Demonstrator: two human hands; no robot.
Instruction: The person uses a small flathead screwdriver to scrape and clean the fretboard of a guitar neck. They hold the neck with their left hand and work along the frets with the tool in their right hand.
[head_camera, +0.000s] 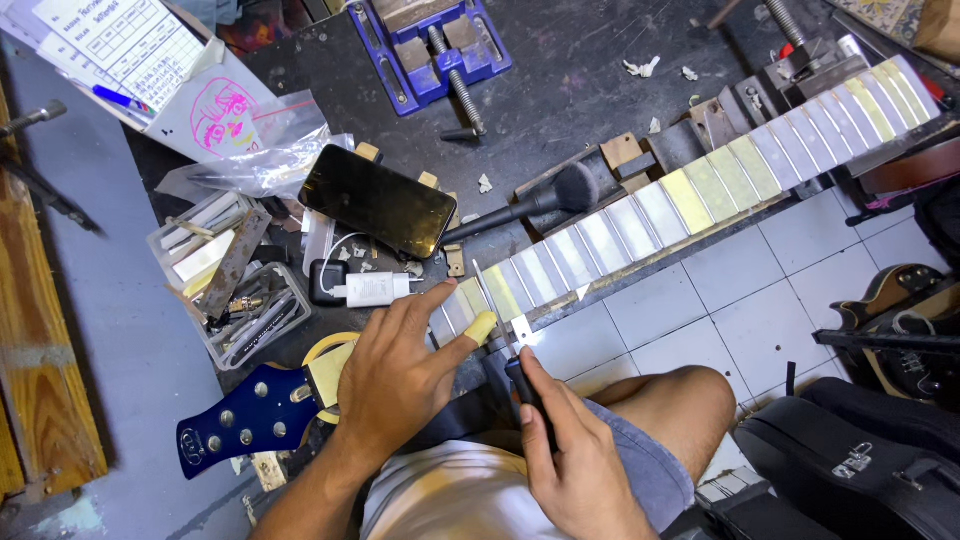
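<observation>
A guitar neck (700, 190) lies across the dark workbench, its fingerboard covered in strips of pale and yellowish tape, its blue headstock (250, 415) at the lower left. My left hand (395, 375) rests on the neck near the headstock end, one fingertip wrapped in yellow tape. My right hand (570, 455) grips a dark-handled tool (525, 385) whose thin metal blade (495, 305) lies against the fingerboard beside my left fingers.
A black phone (378, 200), a white charger (372, 290), a black brush (530, 205), a clear tray of small tools (235, 290) and a blue vise (430, 45) sit on the bench. Papers and a plastic bag lie upper left. A guitar case (850, 465) lies on the tiled floor.
</observation>
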